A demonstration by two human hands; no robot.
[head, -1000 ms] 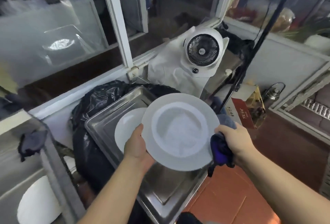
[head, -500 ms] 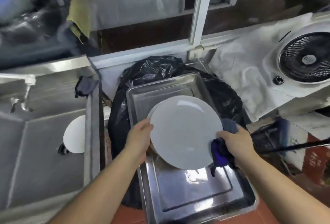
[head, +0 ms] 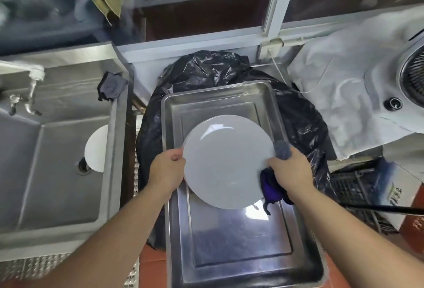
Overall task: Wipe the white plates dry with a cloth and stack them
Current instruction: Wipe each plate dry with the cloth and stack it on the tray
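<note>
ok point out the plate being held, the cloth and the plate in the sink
held plate point(head: 226, 161): head view, middle of its upturned face
cloth point(head: 270, 184): head view, purple bunch under the right hand
sink plate point(head: 97, 147): head view, visible white part past the sink wall

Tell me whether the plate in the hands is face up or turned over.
Turned over, it seems: the plate shows a smooth domed surface with no sunken centre or rim, held over the tray.

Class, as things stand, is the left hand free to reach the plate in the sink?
Probably not: the left hand grips the held plate, and the sink wall stands between it and the sink plate.
</note>
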